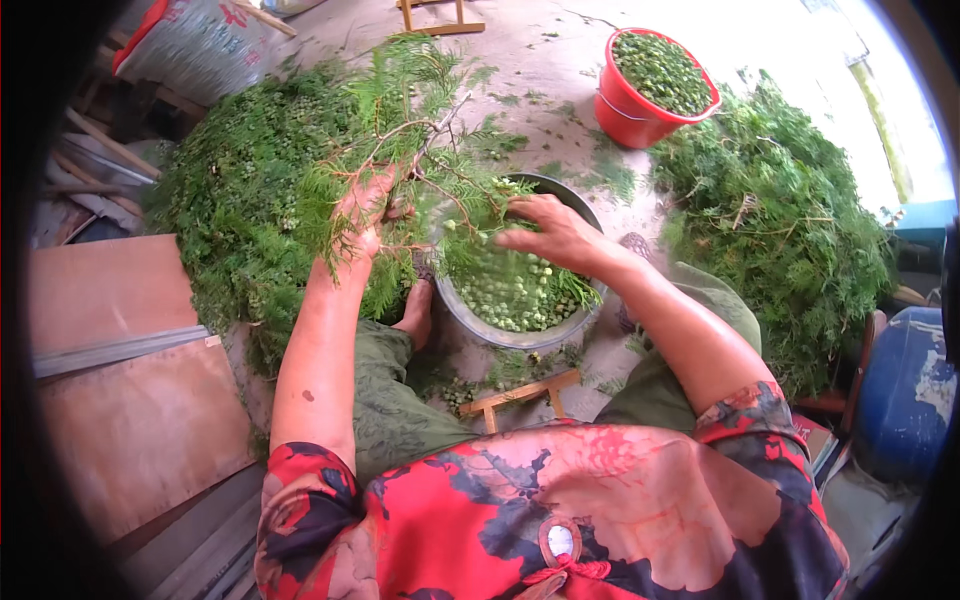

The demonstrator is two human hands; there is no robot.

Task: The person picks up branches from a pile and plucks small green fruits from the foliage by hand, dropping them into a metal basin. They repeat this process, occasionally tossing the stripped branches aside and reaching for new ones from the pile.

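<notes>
My left hand (369,206) grips the woody stem of a leafy arborvitae branch (439,135), whose flat green sprays spread above and around the hand. Beneath it stands a round dark basin (480,336) holding many small green cones (517,289) and some leaf bits. Over the basin's right side is my right hand (555,229), thumb and fingers apart, close to the branch's hanging sprays. Whether its fingertips touch a spray I cannot tell. Part of the basin's far left rim is hidden by foliage.
A red bucket (634,120) full of green cones stands at the back right. Heaps of cut greenery lie on the left (232,195) and right (780,225). Boards (142,427), a blue rounded container (904,397), a large sack (199,56) and a wooden stool (517,397) are around me.
</notes>
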